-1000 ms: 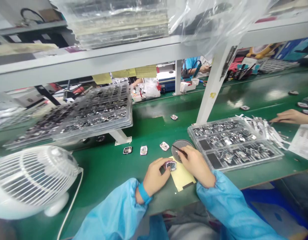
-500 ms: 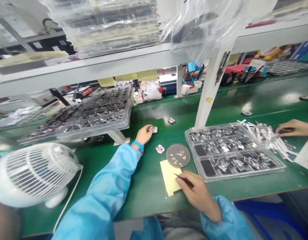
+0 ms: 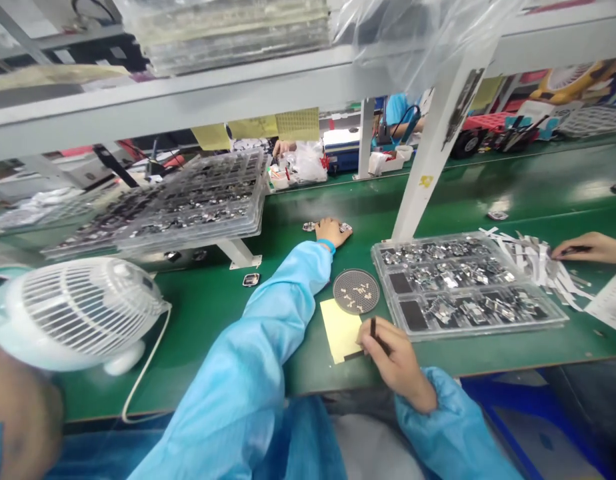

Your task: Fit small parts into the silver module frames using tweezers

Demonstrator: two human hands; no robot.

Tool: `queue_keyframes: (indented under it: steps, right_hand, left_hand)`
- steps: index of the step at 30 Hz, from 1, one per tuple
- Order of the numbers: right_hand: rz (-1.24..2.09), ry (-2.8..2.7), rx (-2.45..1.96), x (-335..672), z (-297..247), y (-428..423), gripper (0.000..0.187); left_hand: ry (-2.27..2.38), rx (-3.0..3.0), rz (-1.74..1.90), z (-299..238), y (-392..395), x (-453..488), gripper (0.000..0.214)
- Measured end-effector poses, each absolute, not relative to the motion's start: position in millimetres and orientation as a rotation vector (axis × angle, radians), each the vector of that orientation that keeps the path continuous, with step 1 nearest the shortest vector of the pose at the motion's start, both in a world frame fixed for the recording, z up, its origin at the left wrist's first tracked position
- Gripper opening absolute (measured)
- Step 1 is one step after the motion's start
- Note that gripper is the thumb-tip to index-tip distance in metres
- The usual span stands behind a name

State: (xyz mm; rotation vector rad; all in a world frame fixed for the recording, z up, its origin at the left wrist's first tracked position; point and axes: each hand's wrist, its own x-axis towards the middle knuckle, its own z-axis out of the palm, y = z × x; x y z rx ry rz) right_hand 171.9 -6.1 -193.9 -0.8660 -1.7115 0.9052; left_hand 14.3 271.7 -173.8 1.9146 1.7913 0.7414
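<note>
My left hand (image 3: 332,232) reaches far across the green bench, its fingers curled down between two small metal parts. One part (image 3: 309,227) lies just to its left. The other (image 3: 345,227) is under its fingertips, and I cannot tell whether it is gripped. My right hand (image 3: 394,360) stays near the front edge and pinches dark tweezers (image 3: 373,328), their tip over the corner of a yellow sheet (image 3: 339,328). A round mesh dish (image 3: 356,291) holding several tiny pieces sits just beyond the sheet.
A clear tray of metal parts (image 3: 558,313) lies right of the dish, beside a white shelf post (image 3: 431,163). Stacked trays (image 3: 173,203) stand raised at left, with one more part (image 3: 251,279) below them. A white fan (image 3: 73,313) is near left. A co-worker's hand (image 3: 591,247) handles paper strips (image 3: 525,257).
My left hand went from the yellow sheet out to the far middle of the bench with a small part. My right hand drew back toward the front edge with the tweezers.
</note>
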Motion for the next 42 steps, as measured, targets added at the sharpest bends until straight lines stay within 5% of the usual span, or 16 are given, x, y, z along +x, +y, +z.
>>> queue_keyframes:
  steps: [12, 19, 26, 32, 42]
  right_hand:
    - [0.291, -2.123, -1.110, 166.2, -197.5, 5.1, 0.013]
    - [0.457, -1.904, -1.121, 172.5, -189.8, -7.5, 0.009]
    - [1.166, -1.635, -0.984, 170.9, -191.7, -9.8, 0.009]
    - [1.283, -1.647, -1.142, 167.6, -211.4, -1.2, 0.021]
    - [1.259, -1.767, -1.133, 171.7, -216.5, -0.5, 0.016]
  left_hand:
    - [0.878, 1.026, 0.820, -170.4, 74.8, -60.9, 0.067]
    - [0.808, 0.994, 0.929, -169.3, 38.7, -68.1, 0.042]
    - [0.887, 1.082, 0.823, -183.6, 32.7, -60.4, 0.038]
    - [1.175, 1.796, 0.692, -187.2, 24.4, -60.9, 0.015]
    - [1.157, 1.712, 0.669, -184.3, 20.6, -59.3, 0.015]
